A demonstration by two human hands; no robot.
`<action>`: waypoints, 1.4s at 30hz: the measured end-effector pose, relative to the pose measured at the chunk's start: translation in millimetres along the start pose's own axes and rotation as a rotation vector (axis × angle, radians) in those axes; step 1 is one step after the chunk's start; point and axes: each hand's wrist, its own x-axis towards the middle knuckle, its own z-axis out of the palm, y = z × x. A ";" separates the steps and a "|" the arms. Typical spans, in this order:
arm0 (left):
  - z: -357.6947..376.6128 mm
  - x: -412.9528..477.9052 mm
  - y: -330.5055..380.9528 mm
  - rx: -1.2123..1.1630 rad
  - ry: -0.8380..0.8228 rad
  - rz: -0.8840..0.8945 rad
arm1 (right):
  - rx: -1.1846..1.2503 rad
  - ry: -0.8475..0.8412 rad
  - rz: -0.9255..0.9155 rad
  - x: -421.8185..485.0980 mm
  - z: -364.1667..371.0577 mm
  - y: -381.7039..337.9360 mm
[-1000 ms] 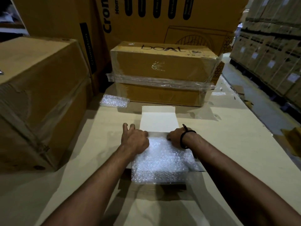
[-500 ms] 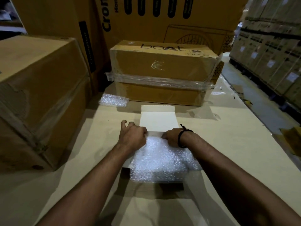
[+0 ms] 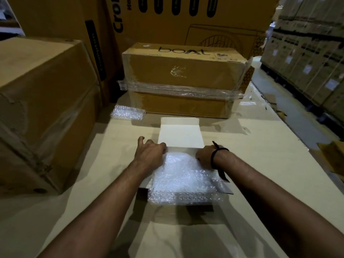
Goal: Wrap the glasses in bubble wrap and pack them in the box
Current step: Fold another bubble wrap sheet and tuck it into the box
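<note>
Bubble-wrap bundle (image 3: 183, 175) bulges over white box (image 3: 183, 148); left hand (image 3: 149, 154), right hand (image 3: 204, 157) grip its far corners; hard shove could crack glasses; overhang could jam lid (image 3: 180, 135).

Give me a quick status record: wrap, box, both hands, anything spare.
wrap: in the open box, overhanging its near edge
glasses: not visible
box: white, lid folded back
left hand: on wrap's far-left corner, fingers curled, grip unclear
right hand: on wrap's far-right corner, fingers hidden
spare wrap: beside the boat carton
</note>
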 end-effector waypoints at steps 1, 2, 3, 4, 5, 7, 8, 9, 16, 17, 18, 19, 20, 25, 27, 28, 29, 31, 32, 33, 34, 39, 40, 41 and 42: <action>-1.9 -2.5 -1.0 0.003 0.036 0.014 | 0.019 0.008 -0.012 -1.2 -0.8 0.5; -4.9 -5.3 -2.6 0.005 0.066 0.020 | 0.052 0.028 -0.015 -2.4 -1.8 2.1; -8.3 -7.6 -5.3 0.006 0.071 0.017 | 0.113 0.072 -0.009 -6.9 -4.5 5.6; -11.9 -9.8 -8.2 0.009 0.054 0.011 | 0.201 0.128 0.014 -12.7 -8.7 10.1; -14.8 -11.8 -11.1 0.012 0.021 0.009 | 0.271 0.190 0.042 -19.9 -13.0 14.0; -17.5 -13.9 -15.4 0.028 -0.042 0.022 | 0.261 0.239 0.071 -31.4 -19.0 17.6; -17.9 -13.3 -16.2 0.047 -0.061 0.027 | 0.187 0.206 0.069 -33.5 -19.3 16.4; -18.1 -12.1 -15.2 0.069 -0.073 0.028 | 0.083 0.155 0.063 -34.2 -17.8 13.0; -8.2 -9.6 0.2 0.197 -0.087 0.007 | -0.172 0.123 0.077 -30.5 2.9 -4.5; -8.0 -11.1 -0.1 0.192 -0.090 0.012 | -0.144 0.130 0.065 -31.7 3.7 -1.1; -9.7 -12.9 -1.4 0.176 -0.086 0.020 | -0.072 0.165 0.037 -33.8 4.3 4.0; -11.9 -15.1 -3.0 0.137 -0.073 0.028 | 0.063 0.239 0.010 -38.1 3.9 11.3; -14.5 -17.8 -5.3 0.074 -0.051 0.039 | 0.216 0.324 -0.016 -42.7 3.9 19.5; -20.9 -37.3 -10.6 -0.180 -0.176 0.079 | 0.225 0.316 -0.089 -62.1 19.3 24.7; -16.5 -40.5 -7.1 -0.056 -0.255 0.077 | 0.170 0.201 -0.057 -62.5 22.7 12.9; -15.1 -40.7 -4.9 -0.016 -0.263 0.069 | 0.156 0.172 -0.044 -60.5 24.2 7.7; -15.0 -40.8 -2.5 0.009 -0.262 0.063 | 0.138 0.149 -0.039 -58.8 26.3 3.0; -16.3 -41.0 1.4 0.036 -0.240 0.057 | 0.081 0.137 -0.047 -56.1 31.1 -2.5; -17.1 -41.8 1.2 0.033 -0.212 0.050 | 0.078 0.139 -0.051 -57.0 31.9 -2.5; -18.1 -43.2 -0.1 0.019 -0.176 0.042 | 0.105 0.150 -0.047 -59.4 31.2 -0.6; -19.2 -45.2 -2.3 0.004 -0.135 0.035 | 0.149 0.186 -0.035 -62.8 29.5 2.7; -18.7 -51.5 -5.1 0.103 -0.169 0.054 | 0.125 0.264 -0.074 -68.9 25.8 6.9; -17.0 -51.1 -1.6 0.146 -0.197 0.054 | 0.101 0.231 -0.083 -68.0 26.4 3.4; -15.2 -49.9 2.6 0.186 -0.215 0.052 | 0.089 0.198 -0.088 -66.2 26.6 -0.1; -13.9 -48.7 6.5 0.215 -0.228 0.049 | 0.083 0.170 -0.090 -65.1 25.4 -2.9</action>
